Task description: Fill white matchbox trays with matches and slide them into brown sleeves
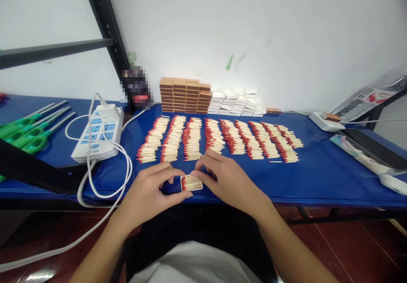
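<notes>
My left hand (152,191) and my right hand (222,177) meet at the front edge of the blue table (318,172). Between them sits a small open matchbox tray (191,183) filled with red-tipped matches. My left fingers curl around its left side and underneath. My right fingertips pinch its right end. Just beyond my hands lie several rows of loose red-tipped matches (219,136).
Stacked brown matchboxes (185,95) and white inner trays (237,103) stand against the wall. A white power strip (98,132) with looping cable lies at left, beside green-handled lighters (28,128). At right are a white device (326,121) and a dark flat object (375,147).
</notes>
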{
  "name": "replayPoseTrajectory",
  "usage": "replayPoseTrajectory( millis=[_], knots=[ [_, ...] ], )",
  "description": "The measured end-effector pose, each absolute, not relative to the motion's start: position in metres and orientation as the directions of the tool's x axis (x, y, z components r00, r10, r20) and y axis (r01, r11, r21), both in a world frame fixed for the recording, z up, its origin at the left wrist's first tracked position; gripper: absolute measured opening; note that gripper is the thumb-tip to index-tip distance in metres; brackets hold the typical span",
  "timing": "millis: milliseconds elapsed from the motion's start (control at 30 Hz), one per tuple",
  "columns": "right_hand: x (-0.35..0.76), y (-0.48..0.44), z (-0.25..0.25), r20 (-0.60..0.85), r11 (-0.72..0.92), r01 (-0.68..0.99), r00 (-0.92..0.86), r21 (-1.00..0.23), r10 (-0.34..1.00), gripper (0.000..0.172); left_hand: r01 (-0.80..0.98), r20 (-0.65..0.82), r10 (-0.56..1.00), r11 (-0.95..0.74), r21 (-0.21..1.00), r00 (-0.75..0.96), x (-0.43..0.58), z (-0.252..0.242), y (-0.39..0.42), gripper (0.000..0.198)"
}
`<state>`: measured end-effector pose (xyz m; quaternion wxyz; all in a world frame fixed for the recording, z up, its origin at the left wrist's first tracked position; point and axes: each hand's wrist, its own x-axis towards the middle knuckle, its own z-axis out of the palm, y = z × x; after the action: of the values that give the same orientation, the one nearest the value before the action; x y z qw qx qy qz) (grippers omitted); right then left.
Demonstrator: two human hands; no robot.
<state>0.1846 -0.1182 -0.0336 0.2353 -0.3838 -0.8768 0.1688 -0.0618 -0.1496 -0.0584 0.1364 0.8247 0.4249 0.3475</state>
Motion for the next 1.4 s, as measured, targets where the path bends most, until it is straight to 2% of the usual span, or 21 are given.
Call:
replayPoseTrajectory(
  millis=[133,267,667,933,1100,1400],
  knots=[
    [0.186,-0.104,-0.046,0.358,0.602,0.696,-0.488,-0.391,0.796,0.008,0.607,0.451,0.8,-0.596,0.526,0.395,-0.063,-0.058,-0.15,0.026],
    [0.186,-0.096,-0.054,0.336,0.577,0.741,-0.477,-0.344,0.812,0.01,0.609,0.449,0.802,-0.593,0.527,0.393,-0.063,-0.059,-0.15,0.026],
    [0.184,-0.096,-0.053,0.299,0.541,0.774,-0.458,-0.329,0.837,0.009,0.604,0.452,0.8,-0.597,0.529,0.395,-0.062,-0.059,-0.149,0.026],
    [0.186,-0.099,-0.049,0.281,0.627,0.665,-0.562,-0.405,0.778,0.011,0.606,0.45,0.801,-0.596,0.527,0.396,-0.062,-0.059,-0.15,0.026],
    [0.186,-0.1,-0.05,0.299,0.627,0.66,-0.552,-0.415,0.779,0.003,0.609,0.446,0.803,-0.593,0.527,0.396,-0.063,-0.058,-0.15,0.025],
    [0.184,-0.099,-0.05,0.285,0.619,0.684,-0.55,-0.386,0.785,0.009,0.604,0.454,0.798,-0.599,0.526,0.397,-0.063,-0.059,-0.15,0.025]
  ],
)
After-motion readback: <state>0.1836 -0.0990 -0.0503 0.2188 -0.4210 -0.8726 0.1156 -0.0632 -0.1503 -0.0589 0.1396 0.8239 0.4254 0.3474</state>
